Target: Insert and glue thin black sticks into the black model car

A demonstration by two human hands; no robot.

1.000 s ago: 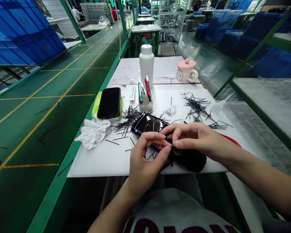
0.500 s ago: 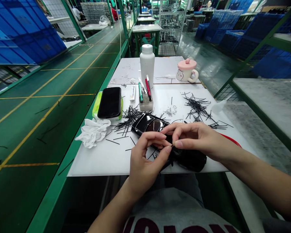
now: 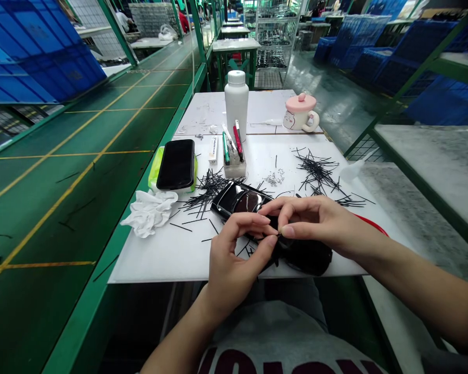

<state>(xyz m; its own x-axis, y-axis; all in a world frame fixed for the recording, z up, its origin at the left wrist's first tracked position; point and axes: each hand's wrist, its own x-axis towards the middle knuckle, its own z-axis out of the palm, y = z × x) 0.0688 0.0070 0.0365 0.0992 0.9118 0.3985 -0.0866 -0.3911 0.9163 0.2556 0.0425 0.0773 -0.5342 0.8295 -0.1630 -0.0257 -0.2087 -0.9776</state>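
A glossy black model car body [image 3: 234,196] lies tilted on the white table, partly hidden beneath my hands. Over its near end, my left hand [image 3: 237,254] is closed, thumb and forefinger pinching something tiny. My right hand [image 3: 315,221] meets it fingertip to fingertip, also in a pinch. What they hold between them is too small to name. Under my right hand rests another shiny black rounded part [image 3: 310,258]; I cannot tell whether it joins the car body. Thin black strips [image 3: 208,189] lie heaped beside the car, and a second pile of strips [image 3: 317,171] is farther right.
A black phone [image 3: 176,164] lies on a green-and-white pack, with crumpled white tissue [image 3: 150,212] nearer me. Beyond stand a pen holder [image 3: 235,169], a white bottle [image 3: 236,104] and a pink-lidded mug [image 3: 298,114]. Small clear bits [image 3: 275,177] are scattered mid-table. A green conveyor [image 3: 81,171] runs along the left.
My left fingertips have shifted very slightly to the right, toward the right hand's pinch. Everything else looks the same.
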